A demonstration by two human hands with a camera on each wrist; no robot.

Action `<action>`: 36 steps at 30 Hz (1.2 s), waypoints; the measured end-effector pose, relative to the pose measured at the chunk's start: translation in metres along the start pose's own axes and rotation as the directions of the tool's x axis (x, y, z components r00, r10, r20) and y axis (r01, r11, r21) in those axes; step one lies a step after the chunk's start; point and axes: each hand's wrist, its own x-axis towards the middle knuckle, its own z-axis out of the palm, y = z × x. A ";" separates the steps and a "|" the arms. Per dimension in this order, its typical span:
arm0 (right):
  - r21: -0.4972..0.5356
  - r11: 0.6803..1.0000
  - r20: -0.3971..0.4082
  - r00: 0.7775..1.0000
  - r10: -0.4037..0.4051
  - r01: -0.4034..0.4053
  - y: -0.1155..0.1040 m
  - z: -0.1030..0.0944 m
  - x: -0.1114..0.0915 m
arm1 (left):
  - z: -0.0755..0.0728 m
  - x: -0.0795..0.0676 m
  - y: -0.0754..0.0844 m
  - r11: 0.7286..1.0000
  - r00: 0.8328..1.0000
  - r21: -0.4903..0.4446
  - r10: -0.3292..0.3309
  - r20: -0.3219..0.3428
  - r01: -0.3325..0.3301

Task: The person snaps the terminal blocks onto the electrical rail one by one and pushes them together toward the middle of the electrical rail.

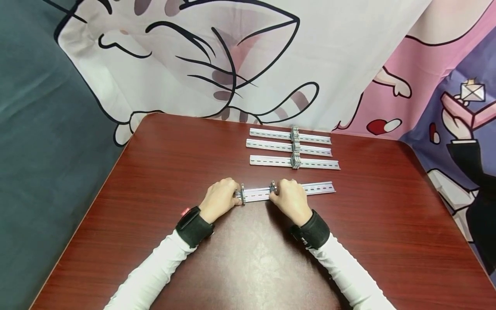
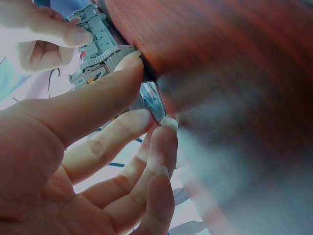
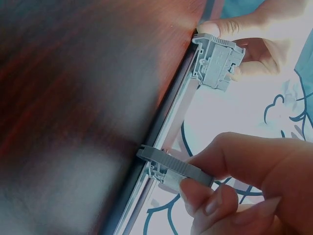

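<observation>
A slotted metal DIN rail (image 1: 318, 188) lies on the table in front of the person, with two grey terminal blocks on it. At its left end the left hand (image 1: 220, 199) holds one terminal block (image 3: 217, 61), its thumb on the block's ridged edge in the left wrist view and a fingertip by the rail end (image 2: 152, 100). The right hand (image 1: 291, 201) pinches the other terminal block (image 3: 171, 166) between thumb and fingers, near the rail's middle. A stretch of bare rail shows between the two blocks. The right hand covers part of the rail in the head view.
Behind the hands lie three more DIN rails (image 1: 267, 160), roughly parallel, each with terminal blocks (image 1: 296, 148) near its middle. The brown table (image 1: 174, 155) ends at the back against a printed cloth (image 1: 162, 82). Dark green cloth hangs along the left side.
</observation>
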 end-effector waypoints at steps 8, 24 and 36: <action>-0.002 1.000 0.014 1.000 0.015 -0.015 0.001 -0.001 0.001 | 0.000 0.000 0.000 1.000 1.000 -0.010 -0.002 -0.003 0.002; -0.019 1.000 0.017 1.000 0.019 -0.019 0.004 -0.001 0.001 | -0.001 0.000 -0.001 1.000 1.000 -0.005 -0.002 0.003 0.002; -0.036 0.999 -0.002 0.999 0.036 -0.036 0.003 -0.003 0.000 | 0.001 0.000 0.000 1.000 1.000 0.012 0.000 -0.006 0.000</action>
